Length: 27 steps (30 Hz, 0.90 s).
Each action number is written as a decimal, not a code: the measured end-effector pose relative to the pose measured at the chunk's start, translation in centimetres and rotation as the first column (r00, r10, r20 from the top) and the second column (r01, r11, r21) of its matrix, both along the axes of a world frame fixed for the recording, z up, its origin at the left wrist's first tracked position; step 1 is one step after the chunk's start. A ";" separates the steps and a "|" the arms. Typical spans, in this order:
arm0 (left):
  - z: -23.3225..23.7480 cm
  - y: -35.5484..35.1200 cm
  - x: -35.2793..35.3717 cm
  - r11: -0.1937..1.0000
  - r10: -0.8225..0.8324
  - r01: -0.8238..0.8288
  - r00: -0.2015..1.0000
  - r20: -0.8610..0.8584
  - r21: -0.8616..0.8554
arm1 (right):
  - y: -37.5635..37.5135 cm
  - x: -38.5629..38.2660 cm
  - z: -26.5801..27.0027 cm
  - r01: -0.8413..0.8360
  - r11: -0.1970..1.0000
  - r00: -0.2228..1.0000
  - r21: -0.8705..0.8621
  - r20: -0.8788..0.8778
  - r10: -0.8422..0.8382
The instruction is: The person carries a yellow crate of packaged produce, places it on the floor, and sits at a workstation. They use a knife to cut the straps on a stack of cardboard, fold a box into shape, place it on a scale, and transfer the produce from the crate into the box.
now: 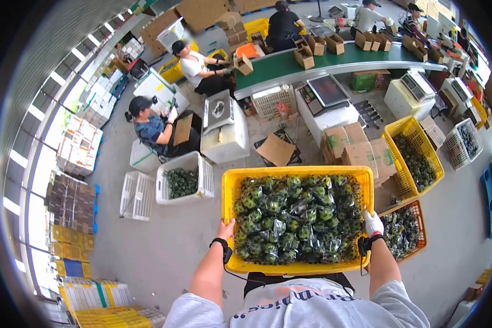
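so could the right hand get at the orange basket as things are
Probably not: the right hand is busy gripping the full yellow crate, though the orange basket sits on that same side, partly behind the right arm.

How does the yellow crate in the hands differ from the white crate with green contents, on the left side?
The yellow crate is held up by both hands; the white crate stands on the floor. The yellow crate looks fuller, while the white crate shows more bare inner wall. Both hold green items.
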<state>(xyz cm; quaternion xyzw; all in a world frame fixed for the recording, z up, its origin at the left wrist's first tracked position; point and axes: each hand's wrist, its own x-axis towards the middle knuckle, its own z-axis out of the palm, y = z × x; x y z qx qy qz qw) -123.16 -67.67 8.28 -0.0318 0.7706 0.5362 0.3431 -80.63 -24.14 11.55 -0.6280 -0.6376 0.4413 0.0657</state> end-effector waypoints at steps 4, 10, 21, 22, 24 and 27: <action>0.7 4.0 -4.2 0.990 -0.126 0.125 0.992 -0.015 -0.062 | -1.0 0.5 -2.7 0.138 0.990 0.990 -0.013 -0.014 -0.139; -3.5 8.3 -10.5 0.965 -0.261 0.261 0.965 0.005 -0.010 | -4.4 -1.3 -1.7 0.300 0.954 0.953 -0.014 -0.036 -0.300; -12.5 13.4 -23.8 0.790 -0.593 0.597 0.802 0.070 -0.140 | -19.8 -4.6 -6.7 0.521 0.853 0.853 -0.025 0.027 -0.521; -11.8 14.4 -24.6 0.771 -0.620 0.617 0.784 0.035 -0.157 | -21.2 -5.8 -6.8 0.538 0.843 0.843 -0.007 0.012 -0.538; -11.6 15.8 -24.9 0.744 -0.646 0.640 0.762 0.038 -0.189 | -23.6 -6.1 -7.6 0.615 0.782 0.788 -0.103 0.052 -0.613; -12.0 18.8 -24.7 0.670 -0.711 0.704 0.700 0.068 -0.235 | -25.7 -6.1 -8.5 0.730 0.660 0.662 -0.178 -0.055 -0.747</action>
